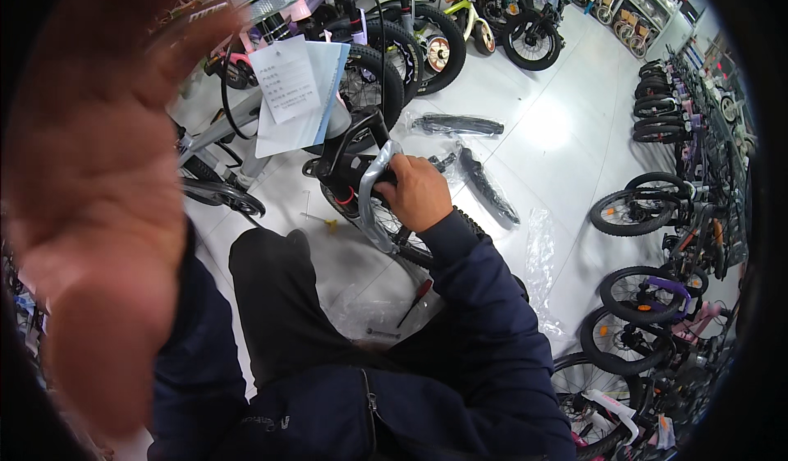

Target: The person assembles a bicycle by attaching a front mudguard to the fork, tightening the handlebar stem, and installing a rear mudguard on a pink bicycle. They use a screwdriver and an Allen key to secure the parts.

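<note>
Head view, with the clock read from its middle: the grey bike [338, 121] is at 11 o'clock, and its front wheel [417, 254] is close in at 5. White papers [286, 91] hang by the bike near 11; it seems best to tuck them away so they don't flop in the way. The left hand [98, 215] is at 9, blurry and near the camera. It looks open, with a bare palm; it could help by keeping the bike from wobbling. The right hand [420, 194] is near the middle, toward 1, with its fingers curled on the grey curved strip [373, 202]. That strip is beside the fork at 10; I can't tell if it touches. A soft, firm hold should stop it bending. Mind the red-handled tool [416, 301], on the floor between 5 and 6: don't kneel on it.
</note>
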`<state>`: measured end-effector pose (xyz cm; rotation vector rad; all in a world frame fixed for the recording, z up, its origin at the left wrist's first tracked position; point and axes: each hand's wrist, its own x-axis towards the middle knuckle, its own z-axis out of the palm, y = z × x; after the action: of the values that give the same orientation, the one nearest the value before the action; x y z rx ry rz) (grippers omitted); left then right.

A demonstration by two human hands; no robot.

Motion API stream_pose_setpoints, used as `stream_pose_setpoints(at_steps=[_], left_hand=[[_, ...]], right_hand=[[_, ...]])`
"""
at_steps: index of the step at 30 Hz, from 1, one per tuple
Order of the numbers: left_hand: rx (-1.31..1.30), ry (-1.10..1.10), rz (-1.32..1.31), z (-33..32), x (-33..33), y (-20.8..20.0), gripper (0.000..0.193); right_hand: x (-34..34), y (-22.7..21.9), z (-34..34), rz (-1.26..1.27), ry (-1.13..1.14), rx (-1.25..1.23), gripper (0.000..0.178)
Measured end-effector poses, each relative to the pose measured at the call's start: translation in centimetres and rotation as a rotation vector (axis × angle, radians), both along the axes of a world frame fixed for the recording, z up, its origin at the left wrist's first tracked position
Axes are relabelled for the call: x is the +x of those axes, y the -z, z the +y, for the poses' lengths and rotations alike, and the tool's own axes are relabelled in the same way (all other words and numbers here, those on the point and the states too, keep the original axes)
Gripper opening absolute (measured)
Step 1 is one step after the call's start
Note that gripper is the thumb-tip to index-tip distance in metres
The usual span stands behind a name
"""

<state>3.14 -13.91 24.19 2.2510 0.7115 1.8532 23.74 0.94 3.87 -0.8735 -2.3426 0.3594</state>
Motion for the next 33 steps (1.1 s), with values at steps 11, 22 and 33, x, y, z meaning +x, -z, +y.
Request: stream_pose_setpoints(at_steps=[11, 22, 33], left_hand=[[-0.945, -0.487, -0.611, 2.0, -2.1, 21.1, 0.022], [-1.014, -0.232, -0.276, 11.1, -5.3, 24.9, 0.029], [-1.181, 0.145, -0.140, 13.2, -4.0, 22.8, 0.042]], right_hand=[[1.1, -3.0, -1.0, 0.031, 0.080, 0.114, 0.030], [2.8, 18.3, -14.2, -0.886, -0.512, -0.657, 0.025], [11.9, 43.8, -10.2, -0.757, 0.607, -1.098, 0.049]])
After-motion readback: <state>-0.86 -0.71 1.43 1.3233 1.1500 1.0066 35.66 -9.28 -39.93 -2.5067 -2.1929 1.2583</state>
